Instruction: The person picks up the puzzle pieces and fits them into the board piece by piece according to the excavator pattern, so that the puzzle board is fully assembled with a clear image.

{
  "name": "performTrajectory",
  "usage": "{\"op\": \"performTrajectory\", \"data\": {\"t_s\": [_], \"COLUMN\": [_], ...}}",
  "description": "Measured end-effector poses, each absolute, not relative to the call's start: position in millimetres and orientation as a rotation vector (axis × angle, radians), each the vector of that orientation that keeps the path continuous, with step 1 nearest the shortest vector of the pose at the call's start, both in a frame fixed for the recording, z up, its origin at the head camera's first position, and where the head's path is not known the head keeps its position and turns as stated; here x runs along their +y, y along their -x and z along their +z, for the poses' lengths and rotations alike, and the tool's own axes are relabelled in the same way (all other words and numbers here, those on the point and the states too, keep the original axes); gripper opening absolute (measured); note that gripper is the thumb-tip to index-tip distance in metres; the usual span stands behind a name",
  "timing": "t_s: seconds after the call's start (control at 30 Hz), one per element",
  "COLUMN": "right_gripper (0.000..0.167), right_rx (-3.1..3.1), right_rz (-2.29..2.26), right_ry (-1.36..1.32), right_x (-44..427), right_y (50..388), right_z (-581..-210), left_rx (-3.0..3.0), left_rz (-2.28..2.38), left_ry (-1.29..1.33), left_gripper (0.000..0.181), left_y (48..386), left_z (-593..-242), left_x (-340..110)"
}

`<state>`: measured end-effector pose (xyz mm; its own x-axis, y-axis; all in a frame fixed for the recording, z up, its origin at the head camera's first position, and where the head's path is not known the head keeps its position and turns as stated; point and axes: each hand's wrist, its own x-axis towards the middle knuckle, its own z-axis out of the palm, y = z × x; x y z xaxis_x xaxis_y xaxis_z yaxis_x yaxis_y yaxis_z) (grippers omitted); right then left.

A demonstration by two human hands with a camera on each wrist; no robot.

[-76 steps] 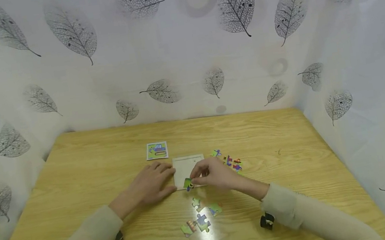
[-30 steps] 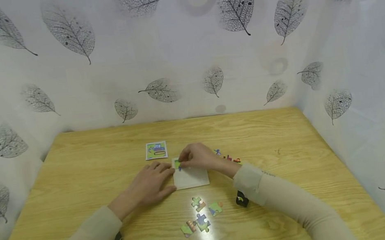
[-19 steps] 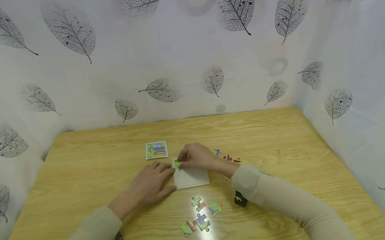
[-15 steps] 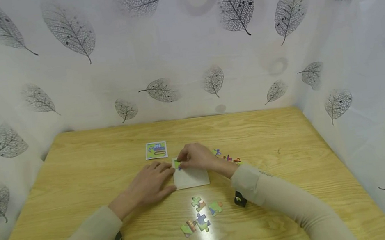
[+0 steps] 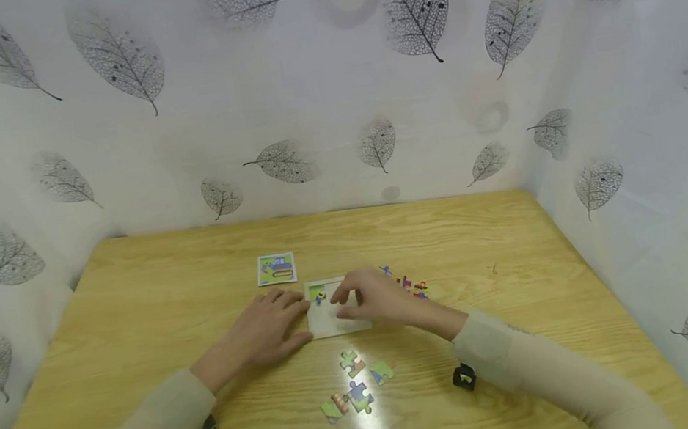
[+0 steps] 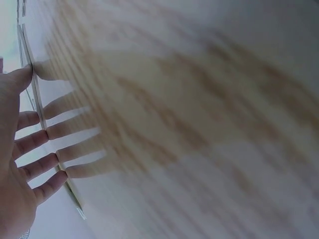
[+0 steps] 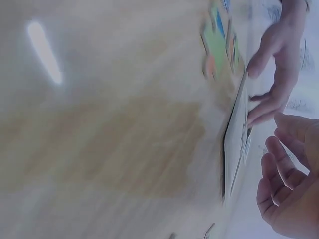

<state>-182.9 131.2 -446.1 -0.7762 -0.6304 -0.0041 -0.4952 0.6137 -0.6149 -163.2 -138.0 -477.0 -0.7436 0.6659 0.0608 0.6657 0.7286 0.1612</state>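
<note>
A white puzzle tray (image 5: 327, 324) lies flat near the middle of the table. In its upper left corner sits a green jigsaw piece (image 5: 317, 294) with some blue and yellow. My left hand (image 5: 261, 330) rests on the table with straight fingers, the tips touching the tray's left edge; the left wrist view shows those fingers (image 6: 37, 169) along that edge. Above the tray's right part hovers my right hand (image 5: 378, 300), thumb and forefinger apart with nothing between them. The right wrist view shows the right hand's loosely bent fingers (image 7: 281, 172) holding nothing. My right hand hides part of the tray.
Several loose jigsaw pieces (image 5: 359, 396) lie on the table in front of the tray. More pieces (image 5: 406, 283), red, purple and blue, lie to its right, partly behind the right hand. A picture card (image 5: 276, 269) of a blue digger lies behind the tray. Leaf-patterned curtains (image 5: 314, 100) surround the table.
My right hand carried the green jigsaw piece to the tray's upper left corner, let go of it, and drew back to the right. The left hand stayed at the tray's edge.
</note>
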Motion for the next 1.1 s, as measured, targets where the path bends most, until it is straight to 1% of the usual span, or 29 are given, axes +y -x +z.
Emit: {"op": "performTrajectory", "data": {"t_s": [0.17,0.27,0.5,0.73,0.93,1.1], "right_gripper": [0.02,0.022,0.023,0.024,0.027,0.025], "right_rx": [2.546,2.483,2.386,2.401,2.444,2.484], "right_rz": [-0.913,-0.904,-0.793,-0.639,-0.53,-0.507], "right_ry": [1.016,1.066,1.144,1.245,1.233,1.216], "right_x": [144,148,150,149,151,152], "right_y": [152,136,109,98,95,94], "right_z": [-443,-444,-449,-452,-452,-456], "left_rx": [2.919,2.927,2.937,2.94,2.934,2.938], "left_rz": [0.283,0.288,0.309,0.297,0.301,0.299], "left_ry": [-1.116,-1.123,-1.127,-1.128,-1.128,-1.138], "left_gripper": [0.057,0.057,0.056,0.056,0.056,0.056], "left_y": [163,163,162,162,162,162], "left_z": [-478,-479,-479,-480,-479,-479], "left_x": [-138,-138,-138,-138,-138,-137]}}
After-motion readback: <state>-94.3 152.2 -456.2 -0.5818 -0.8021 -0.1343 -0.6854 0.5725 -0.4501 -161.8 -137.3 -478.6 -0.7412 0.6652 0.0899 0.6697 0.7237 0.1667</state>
